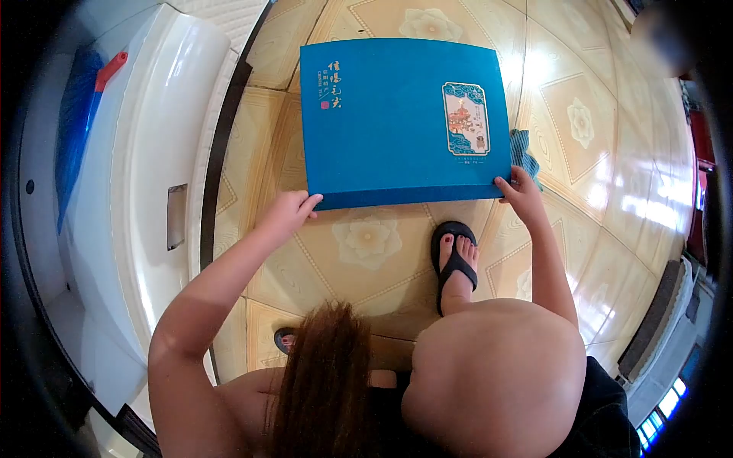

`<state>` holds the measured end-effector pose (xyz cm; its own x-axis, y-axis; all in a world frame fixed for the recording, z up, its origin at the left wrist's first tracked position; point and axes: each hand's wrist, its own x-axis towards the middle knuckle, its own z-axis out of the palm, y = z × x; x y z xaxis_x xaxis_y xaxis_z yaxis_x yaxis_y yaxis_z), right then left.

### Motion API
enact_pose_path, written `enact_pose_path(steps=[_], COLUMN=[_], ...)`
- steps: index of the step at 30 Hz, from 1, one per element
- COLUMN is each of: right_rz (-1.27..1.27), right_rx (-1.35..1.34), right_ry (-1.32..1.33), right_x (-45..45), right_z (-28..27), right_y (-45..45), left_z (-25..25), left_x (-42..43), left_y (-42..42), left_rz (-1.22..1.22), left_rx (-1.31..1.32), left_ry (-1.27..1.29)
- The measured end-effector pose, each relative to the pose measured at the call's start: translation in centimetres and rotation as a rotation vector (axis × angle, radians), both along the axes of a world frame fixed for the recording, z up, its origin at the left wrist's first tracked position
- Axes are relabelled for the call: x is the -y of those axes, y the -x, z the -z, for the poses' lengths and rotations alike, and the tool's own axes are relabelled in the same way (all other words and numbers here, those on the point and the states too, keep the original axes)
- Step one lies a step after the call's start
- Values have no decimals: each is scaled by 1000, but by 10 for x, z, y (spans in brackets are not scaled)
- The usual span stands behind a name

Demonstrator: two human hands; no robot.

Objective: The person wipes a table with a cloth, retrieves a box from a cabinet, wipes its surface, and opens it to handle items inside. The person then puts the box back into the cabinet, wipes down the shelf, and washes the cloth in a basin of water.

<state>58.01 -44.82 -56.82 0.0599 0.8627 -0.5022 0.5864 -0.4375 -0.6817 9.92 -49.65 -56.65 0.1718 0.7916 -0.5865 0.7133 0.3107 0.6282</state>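
A large flat blue tea gift box [382, 122], with gold lettering and a framed picture on its top, lies across the view above the tiled floor. My left hand [294, 211] grips its near left corner, thumb and fingers closed on the edge. At the near right corner, my right hand [522, 197] pinches the box between thumb and fingers. The box's underside is hidden, so I cannot tell whether it touches the floor. A striped cloth [522, 149] shows partly from behind the box's right edge, close to my right hand.
Patterned tiles [366, 237] cover the floor. My foot in a black flip-flop [456, 259] stands just below the box. On the left runs a white glossy furniture panel [164, 153], with a blue object with a red end [80, 137] beyond it.
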Motion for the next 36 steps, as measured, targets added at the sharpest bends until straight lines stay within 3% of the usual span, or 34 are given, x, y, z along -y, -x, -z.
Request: enact_pose_path(steps=[4,10,16,21,25,31,36], right_rz=[-176,35,133,39,71,34,55], right_rx=[291,9,-178,-280,-320,-385,-364], right_ry=[-142,-100,-406,-632,-732,-773,-783], right_x=[-2,-12,-35,-77,-121,-185,-214], right_z=[-5,-73,-161,-178,-179,-180,-176], right_y=[-3,8,30,39,41,43,53], left_z=[-3,-67,-136,-174,-170,-124,-90], left_x=[8,-10,-47,-88,-94,-72,-55], left_y=[-1,11,21,16,16,12,3], left_rz=[-150,-155,-229,-308,-365,-220,-3], left_rx=[121,230,317,416,529,366,203], left_ry=[55,225,-130,-359,-391,-143,-195])
